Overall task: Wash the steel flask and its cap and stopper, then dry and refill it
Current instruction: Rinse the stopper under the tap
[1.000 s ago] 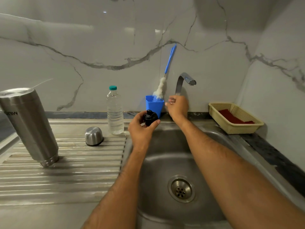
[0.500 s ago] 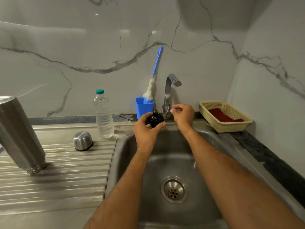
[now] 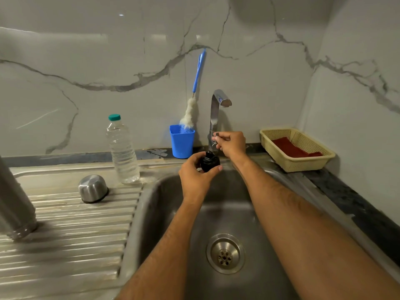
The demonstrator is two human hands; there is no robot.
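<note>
My left hand [image 3: 195, 174] grips the black stopper [image 3: 209, 162] over the back of the steel sink [image 3: 249, 213], just below the tap. My right hand [image 3: 231, 144] pinches the small tap lever [image 3: 215, 137] at the base of the steel tap [image 3: 216, 113]. No water is seen running. The steel cap [image 3: 93, 188] sits mouth down on the ribbed drainboard [image 3: 71, 230]. The steel flask [image 3: 13, 208] stands upside down at the far left, partly cut off by the frame edge.
A clear plastic water bottle [image 3: 122, 152] with a green lid stands behind the cap. A blue cup [image 3: 181, 141] holds a bottle brush [image 3: 194, 94] left of the tap. A yellow basket [image 3: 296, 149] with a red cloth sits at the right. The drain [image 3: 225, 253] lies mid-sink.
The view has shifted right, so the flask slid toward the left edge. My right hand has moved from the tap's base onto the lever and pinches it. My left hand keeps the stopper.
</note>
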